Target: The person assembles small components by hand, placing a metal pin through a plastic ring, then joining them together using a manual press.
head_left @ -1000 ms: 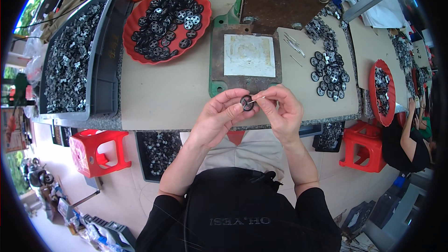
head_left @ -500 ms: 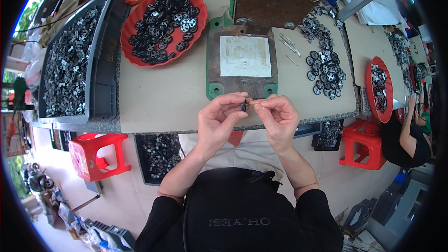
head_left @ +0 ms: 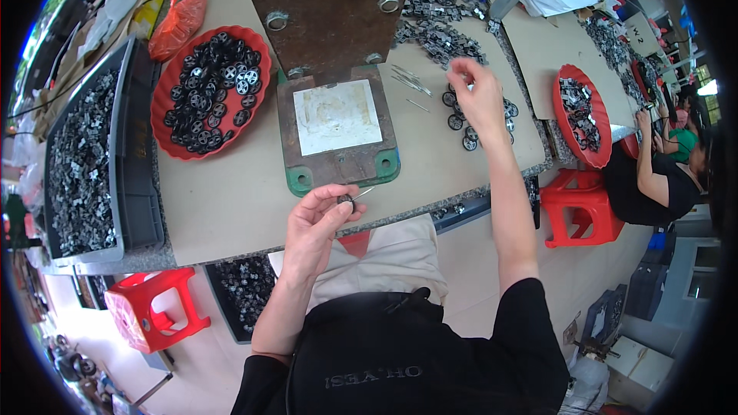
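My left hand [head_left: 311, 227] pinches a small black toy wheel [head_left: 346, 201] just in front of the press, near the table's front edge. From the wheel a thin metal axle pin [head_left: 364, 193] sticks out to the right. My right hand [head_left: 480, 100] is raised above the right side of the table, its fingers loosely bent with a gap, and nothing shows between them. Below it lie several black wheels with silver spokes [head_left: 455, 121], partly hidden by the hand and forearm. Small dark grey parts [head_left: 440, 40] are spread just beyond its fingertips.
A brown press [head_left: 319, 38] with a white plate [head_left: 336, 119] on its base stands in the middle. Loose metal pins [head_left: 407, 79] lie right of it. Left are a red bowl [head_left: 160, 119] of wheels and a grey crate [head_left: 142, 177] of parts. Another person [head_left: 642, 192] sits far right.
My right hand has let go of the pin and moved right and away over the wheels. The left hand keeps the wheel. The whole view has shifted and turned.
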Motion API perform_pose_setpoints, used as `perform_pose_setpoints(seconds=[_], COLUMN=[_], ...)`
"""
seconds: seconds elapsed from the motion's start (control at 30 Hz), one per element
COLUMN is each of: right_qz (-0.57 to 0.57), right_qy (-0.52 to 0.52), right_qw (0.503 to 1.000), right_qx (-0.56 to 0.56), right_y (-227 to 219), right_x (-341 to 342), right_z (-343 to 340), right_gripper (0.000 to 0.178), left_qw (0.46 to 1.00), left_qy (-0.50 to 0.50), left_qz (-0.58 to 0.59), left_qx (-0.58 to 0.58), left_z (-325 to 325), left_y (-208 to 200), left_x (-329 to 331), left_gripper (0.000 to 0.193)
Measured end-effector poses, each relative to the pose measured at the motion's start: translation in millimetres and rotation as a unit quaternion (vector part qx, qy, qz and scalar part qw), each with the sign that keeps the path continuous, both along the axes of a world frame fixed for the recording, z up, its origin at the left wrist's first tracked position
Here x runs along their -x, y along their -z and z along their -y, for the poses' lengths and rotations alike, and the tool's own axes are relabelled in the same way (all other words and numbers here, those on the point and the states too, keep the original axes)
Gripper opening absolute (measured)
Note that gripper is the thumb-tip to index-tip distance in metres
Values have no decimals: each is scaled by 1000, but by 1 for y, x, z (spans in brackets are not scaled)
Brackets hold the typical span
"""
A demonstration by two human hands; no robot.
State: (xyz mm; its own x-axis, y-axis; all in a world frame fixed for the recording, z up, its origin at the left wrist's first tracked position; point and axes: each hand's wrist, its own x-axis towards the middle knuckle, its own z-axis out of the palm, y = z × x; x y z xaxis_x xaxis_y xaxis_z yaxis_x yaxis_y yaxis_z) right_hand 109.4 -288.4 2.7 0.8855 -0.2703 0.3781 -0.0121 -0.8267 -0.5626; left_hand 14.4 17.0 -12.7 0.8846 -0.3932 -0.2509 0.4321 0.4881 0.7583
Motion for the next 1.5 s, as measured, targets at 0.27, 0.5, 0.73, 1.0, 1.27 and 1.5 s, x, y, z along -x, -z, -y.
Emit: perform_pose_setpoints(seconds=[0.27,0.5,0.73,1.0,1.27,1.5], right_qz=[-35,-74,-95,-86,-218,-202], right_qy=[-19,-22,-20,-131,-201,-205], right_qw=[992,997,991,950,785,744], right_qx=[123,28,96,-269,-544,-603], right_y=[19,5,14,-30,-7,5], right_x=[-46,-41,-44,40,109,107], right_z=[21,5,-2,-45,-91,-94], right_gripper=[17,25,31,28,18,21], left_qw=[1000,1000,1000,998,998,996], left_qy=[2,-3,-8,-11,19,14], left_qz=[-2,-5,10,23,35,42], left_qx=[-8,-13,-12,-54,-57,-80], left_z=[-1,-5,-5,-8,2,-3], left_y=[-5,-4,-5,-7,-11,-10], left_x=[1,1,1,2,5,7], left_gripper=[21,20,22,28,31,31])
